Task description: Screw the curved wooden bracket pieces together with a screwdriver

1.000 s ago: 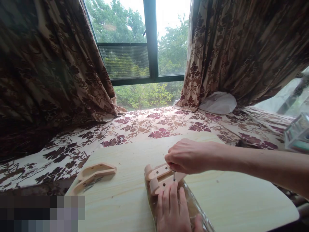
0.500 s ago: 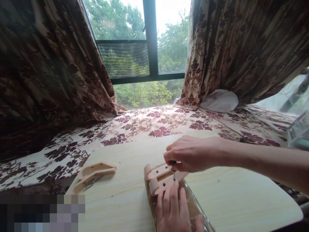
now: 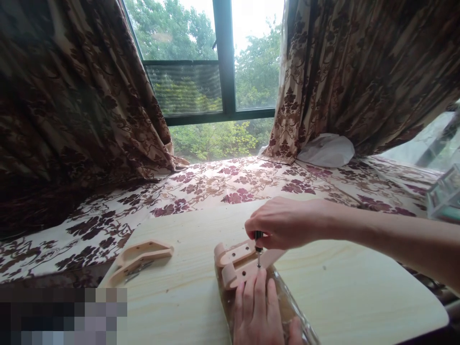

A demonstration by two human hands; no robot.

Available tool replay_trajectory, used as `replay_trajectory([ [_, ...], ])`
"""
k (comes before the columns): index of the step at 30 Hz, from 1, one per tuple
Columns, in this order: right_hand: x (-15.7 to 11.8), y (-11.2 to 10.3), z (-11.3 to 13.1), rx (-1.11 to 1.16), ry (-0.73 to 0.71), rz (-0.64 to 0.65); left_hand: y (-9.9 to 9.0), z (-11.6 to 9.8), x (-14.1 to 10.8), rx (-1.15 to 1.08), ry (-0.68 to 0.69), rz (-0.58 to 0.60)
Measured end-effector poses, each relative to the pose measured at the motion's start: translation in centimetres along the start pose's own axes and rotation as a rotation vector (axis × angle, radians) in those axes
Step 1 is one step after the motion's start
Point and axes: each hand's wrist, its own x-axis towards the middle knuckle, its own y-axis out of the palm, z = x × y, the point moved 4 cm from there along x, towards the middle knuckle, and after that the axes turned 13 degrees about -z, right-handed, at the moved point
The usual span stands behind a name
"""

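My right hand [image 3: 275, 224] is closed around the dark handle of a small screwdriver [image 3: 258, 256], held upright. Its metal tip meets the nearer of two pale wooden pieces [image 3: 229, 277], which have rounded ends and dark holes. The farther wooden piece [image 3: 224, 255] lies parallel beside it, partly covered by my right hand. Both rest on a brown block with a shiny, clear wrapping [image 3: 293, 302]. Palm down on this block, my left hand [image 3: 257, 311] has its fingers stretched out, the fingertips against the nearer piece close to the screwdriver tip.
On the left of the pale wood-grain table [image 3: 190, 282] lie two more angled wooden pieces [image 3: 143, 258] with several screws [image 3: 138, 271] beside them. Behind the table spreads a floral cloth [image 3: 251, 179]. A white bag [image 3: 327, 149] and a clear box [image 3: 445, 194] are at the right.
My right hand has shifted up slightly, showing more of the screwdriver's handle. The left hand and the wooden pieces stay practically in place.
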Motion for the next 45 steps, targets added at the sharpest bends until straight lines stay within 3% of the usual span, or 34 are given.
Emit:
replay_trajectory([
  [5, 0.1, 0.9, 0.1, 0.026, -0.019, -0.022, 0.0, -0.1, 0.2, 0.013, -0.013, 0.022],
  [12, 0.6, 0.8, -0.1, -0.002, 0.086, -0.016, 0.1, -0.4, 0.2, -0.024, -0.064, -0.059],
  [20, 0.2, 0.5, 0.4, 0.007, -0.067, 0.045, 0.2, -0.3, 0.1, 0.007, -0.045, -0.005],
  [27, 0.3, 1.3, -0.4, -0.003, 0.064, 0.021, 0.1, -0.4, 0.3, -0.018, -0.060, -0.012],
  [33, 0.0, 0.0, 0.0, -0.006, 0.016, 0.040, 0.0, -0.6, 0.5, -0.016, -0.081, -0.013],
  [37, 0.2, 0.4, 0.2, 0.009, -0.018, 0.063, 0.1, -0.5, 0.4, -0.027, -0.086, -0.023],
  [45, 0.7, 0.9, -0.1, -0.029, 0.067, 0.036, 0.0, -0.4, 0.5, -0.025, -0.063, -0.028],
])
